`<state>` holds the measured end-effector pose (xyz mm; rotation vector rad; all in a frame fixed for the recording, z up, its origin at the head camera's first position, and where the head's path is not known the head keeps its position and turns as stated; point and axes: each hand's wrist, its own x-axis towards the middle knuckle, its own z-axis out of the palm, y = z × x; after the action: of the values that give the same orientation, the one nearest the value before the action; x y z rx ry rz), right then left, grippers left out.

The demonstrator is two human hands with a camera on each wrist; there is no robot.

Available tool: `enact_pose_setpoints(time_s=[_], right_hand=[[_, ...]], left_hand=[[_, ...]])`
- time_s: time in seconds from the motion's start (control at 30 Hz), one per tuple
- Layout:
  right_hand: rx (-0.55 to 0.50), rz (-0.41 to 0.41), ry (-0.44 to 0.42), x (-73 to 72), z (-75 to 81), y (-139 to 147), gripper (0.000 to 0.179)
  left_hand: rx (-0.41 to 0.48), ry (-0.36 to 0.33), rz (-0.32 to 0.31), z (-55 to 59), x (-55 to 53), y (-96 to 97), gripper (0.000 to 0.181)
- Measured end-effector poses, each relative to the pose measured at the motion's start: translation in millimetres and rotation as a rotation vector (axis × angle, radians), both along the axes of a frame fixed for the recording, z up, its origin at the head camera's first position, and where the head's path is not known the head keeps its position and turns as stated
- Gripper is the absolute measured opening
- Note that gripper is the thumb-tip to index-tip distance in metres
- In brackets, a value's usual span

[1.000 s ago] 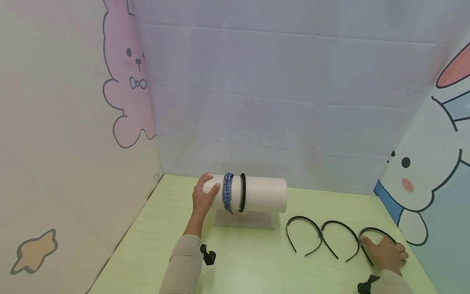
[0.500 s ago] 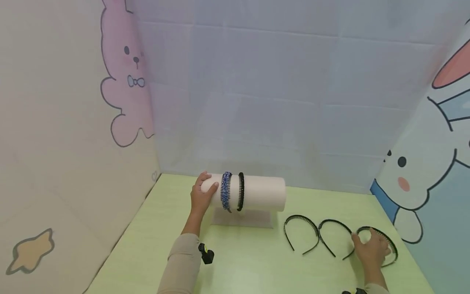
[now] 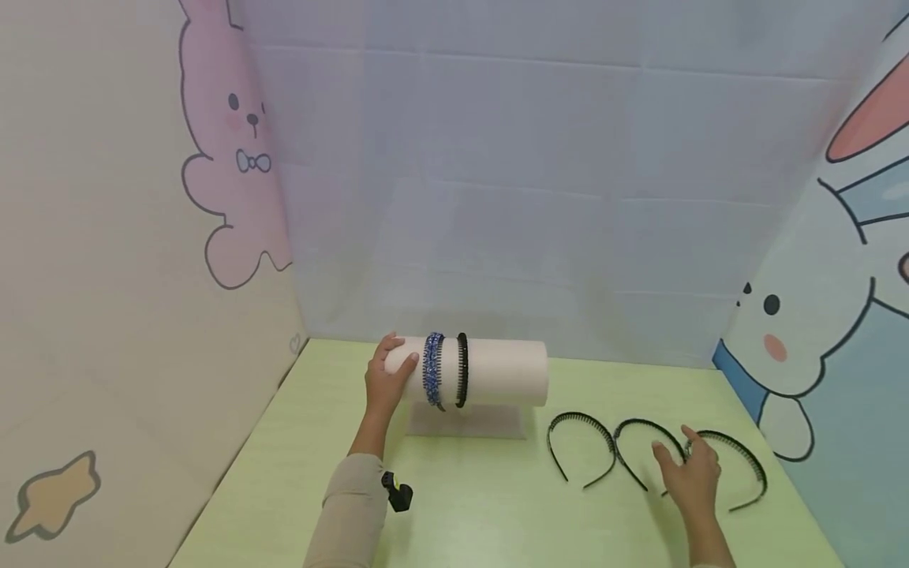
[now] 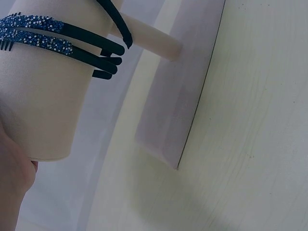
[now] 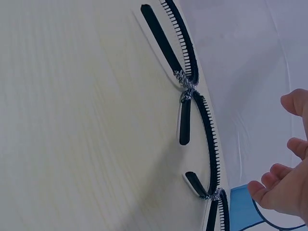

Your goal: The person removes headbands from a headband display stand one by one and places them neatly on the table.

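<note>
A white roll-shaped headband stand lies across its flat base. My left hand grips its left end, fingers over the top and thumb in front. Blue glittery headbands sit round the roll close to that hand, seemingly two side by side. A black headband is fitted just right of them. On the table, three toothed black headbands lie in a row: a left one, a middle one and a right one. Above the middle and right ones hovers my right hand, fingers spread, holding nothing.
The pale green table meets a fabric backdrop behind the stand. Printed side walls rise left and right, the right one bearing a rabbit near the headbands. The stand's base rests on the table.
My right hand has lifted away from the right-hand headband and moved left toward the middle one, its fingers spreading. The left hand keeps its grip on the stand.
</note>
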<state>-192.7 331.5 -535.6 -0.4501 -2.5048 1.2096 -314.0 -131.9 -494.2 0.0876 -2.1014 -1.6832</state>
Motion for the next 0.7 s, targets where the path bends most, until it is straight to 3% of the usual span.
enact_pose_setpoints(time_s=[0.27, 0.53, 0.7], right_hand=[[-0.033, 0.083, 0.006, 8.3, 9.6, -23, 0.064], [-0.081, 0.135, 0.137, 6.2, 19.4, -46, 0.059], [-0.134, 0.157, 0.135, 6.4, 20.8, -61, 0.060]], left_hand=[[-0.002, 0.001, -0.005, -0.1, 1.4, -1.0, 0.036], [0.005, 0.007, -0.016, -2.0, -0.8, -2.2, 0.036], [0.005, 0.004, -0.017, -1.1, -1.3, -1.8, 0.037]])
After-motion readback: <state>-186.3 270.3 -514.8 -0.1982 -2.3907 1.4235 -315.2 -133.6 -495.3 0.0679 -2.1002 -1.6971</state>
